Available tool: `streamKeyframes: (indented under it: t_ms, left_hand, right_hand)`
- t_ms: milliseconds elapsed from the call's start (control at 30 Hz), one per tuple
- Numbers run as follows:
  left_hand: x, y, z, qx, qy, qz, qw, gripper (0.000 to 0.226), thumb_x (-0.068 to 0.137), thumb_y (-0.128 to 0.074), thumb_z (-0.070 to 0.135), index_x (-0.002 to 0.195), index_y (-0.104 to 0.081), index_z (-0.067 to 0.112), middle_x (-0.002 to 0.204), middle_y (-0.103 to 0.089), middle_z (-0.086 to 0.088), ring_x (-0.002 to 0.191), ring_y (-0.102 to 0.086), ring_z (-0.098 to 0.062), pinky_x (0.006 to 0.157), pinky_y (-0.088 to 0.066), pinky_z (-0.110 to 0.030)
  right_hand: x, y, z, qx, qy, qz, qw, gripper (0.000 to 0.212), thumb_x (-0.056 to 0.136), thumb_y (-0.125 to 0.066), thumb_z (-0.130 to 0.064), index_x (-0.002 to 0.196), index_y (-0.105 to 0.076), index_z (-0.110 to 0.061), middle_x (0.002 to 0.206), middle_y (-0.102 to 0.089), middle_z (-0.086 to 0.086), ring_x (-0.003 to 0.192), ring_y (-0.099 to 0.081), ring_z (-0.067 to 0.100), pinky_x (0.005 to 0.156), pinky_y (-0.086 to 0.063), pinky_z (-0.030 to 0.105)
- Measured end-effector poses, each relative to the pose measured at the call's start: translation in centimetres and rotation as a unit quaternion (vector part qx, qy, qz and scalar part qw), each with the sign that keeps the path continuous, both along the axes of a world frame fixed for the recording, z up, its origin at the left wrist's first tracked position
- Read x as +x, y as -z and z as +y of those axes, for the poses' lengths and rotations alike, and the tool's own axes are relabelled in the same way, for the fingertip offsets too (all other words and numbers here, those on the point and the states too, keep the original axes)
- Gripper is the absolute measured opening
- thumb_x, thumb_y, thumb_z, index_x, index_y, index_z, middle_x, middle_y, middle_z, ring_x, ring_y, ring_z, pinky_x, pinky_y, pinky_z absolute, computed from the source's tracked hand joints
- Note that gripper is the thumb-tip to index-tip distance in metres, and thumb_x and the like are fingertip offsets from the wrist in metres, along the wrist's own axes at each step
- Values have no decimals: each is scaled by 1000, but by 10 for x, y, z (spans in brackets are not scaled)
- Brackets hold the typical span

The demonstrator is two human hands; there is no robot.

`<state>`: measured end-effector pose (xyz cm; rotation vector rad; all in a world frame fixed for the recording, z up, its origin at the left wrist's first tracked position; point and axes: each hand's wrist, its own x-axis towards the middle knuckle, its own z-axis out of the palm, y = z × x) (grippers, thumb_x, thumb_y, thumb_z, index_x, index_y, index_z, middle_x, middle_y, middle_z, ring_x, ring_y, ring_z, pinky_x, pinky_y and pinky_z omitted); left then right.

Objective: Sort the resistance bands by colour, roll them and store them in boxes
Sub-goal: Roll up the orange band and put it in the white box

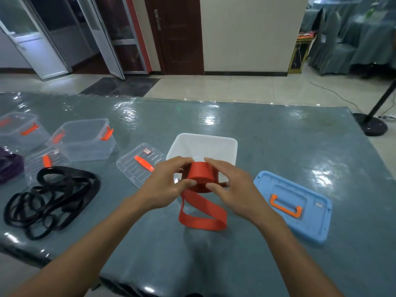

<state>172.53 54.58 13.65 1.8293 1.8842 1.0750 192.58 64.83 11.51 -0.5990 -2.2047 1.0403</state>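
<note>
I hold the red band (200, 175) in both grips, lifted just above the tabletop (278, 136) and in front of the near rim of the open white box (214, 139). Most of it is wound into a thick roll. My left grip (165, 183) closes round the roll's left side, with the fingers curled over the top and the thumb pressed on the near face. My right grip (231, 187) is looser: thumb and forefinger pinch the roll's right side, while the other fingers spread out, nearly straight. The roll sits between the two grips, touching both.

The band's loose tail (201, 217) hangs from under the roll and lies as a flat loop on the tabletop, between my wrists.

A blue lid (310, 221) with an orange handle lies to the right of my right grip. A clear lid (140, 166) lies beside my left grip. Further left is a tangle of black bands (49, 200), with purple bands (8, 168) at the edge of view and two clear boxes (83, 140) with orange clasps beyond them.
</note>
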Motion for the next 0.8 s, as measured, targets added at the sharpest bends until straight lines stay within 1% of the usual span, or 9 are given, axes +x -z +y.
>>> streamKeyframes:
  t_ms: [67, 133, 200, 300, 433, 533, 600, 700, 800]
  left_hand:
    - [1, 0, -2, 1, 5, -9, 1000, 40, 85, -77, 22, 123, -65, 23, 109, -67, 18, 105, -64, -9, 96, -52, -25]
    - [4, 3, -4, 24, -6, -43, 999, 40, 84, -75, 25, 123, -65, 25, 114, -68, 17, 108, -65, -12, 96, -50, -22]
    - [9, 9, -5, 53, -31, -118, 991, 44, 83, -76, 23, 126, -66, 23, 119, -70, 13, 113, -66, -13, 98, -50, -22]
    - [15, 15, -6, 69, -56, -267, 959, 45, 80, -79, 18, 123, -67, 22, 119, -73, 4, 113, -69, -15, 96, -53, -24]
    - [19, 24, -10, 72, -68, -343, 934, 39, 83, -77, 5, 119, -69, 19, 114, -76, 0, 106, -72, -16, 88, -54, -22]
    - [19, 26, -12, 57, -64, -359, 929, 39, 80, -76, 7, 117, -69, 19, 112, -77, 3, 104, -72, -13, 87, -54, -22]
    - [17, 26, -13, 46, -50, -327, 942, 40, 81, -78, 5, 117, -69, 18, 112, -76, 2, 104, -72, -14, 89, -55, -25]
    - [12, 25, -14, 37, -36, -209, 977, 41, 81, -77, 12, 121, -69, 10, 114, -74, -3, 107, -70, -23, 96, -55, -36]
    - [10, 18, -12, 36, -18, -91, 995, 43, 83, -78, 20, 124, -69, 13, 114, -72, 4, 106, -68, -18, 95, -54, -35]
  right_hand:
    - [-1, -2, 1, 7, -14, 12, 1000, 57, 87, -74, -11, 138, -57, -28, 135, -58, -18, 126, -53, 1, 84, -57, 24]
    - [-1, -3, -1, -63, -3, 57, 996, 55, 84, -75, -6, 132, -63, -30, 130, -62, -17, 123, -56, 2, 79, -53, 14]
    - [-3, -3, -4, -125, 22, 92, 988, 57, 82, -77, -4, 129, -65, -34, 127, -65, -17, 120, -58, -1, 87, -51, 12]
    - [-8, 1, -7, -200, 50, 131, 970, 57, 82, -77, 1, 126, -66, -32, 125, -69, -12, 119, -62, 6, 103, -51, 34]
    - [-8, 7, -11, -365, 41, 230, 901, 51, 85, -72, 6, 121, -68, -31, 121, -72, 0, 117, -66, 24, 82, -61, 44]
    - [-7, 14, -16, -407, 29, 231, 883, 48, 87, -70, 5, 125, -67, -24, 123, -71, 3, 116, -67, 26, 85, -60, 50]
    - [-7, 14, -18, -376, 34, 199, 904, 51, 88, -66, 8, 126, -65, -26, 124, -70, 0, 117, -66, 22, 94, -57, 51]
    - [-4, 8, -23, -193, 50, 116, 973, 63, 88, -65, 1, 132, -56, -43, 136, -59, -20, 126, -54, -3, 102, -49, 23]
    - [-1, 5, -22, -13, 19, 8, 1000, 63, 89, -69, -13, 143, -49, -41, 151, -45, -20, 141, -37, -4, 112, -40, 26]
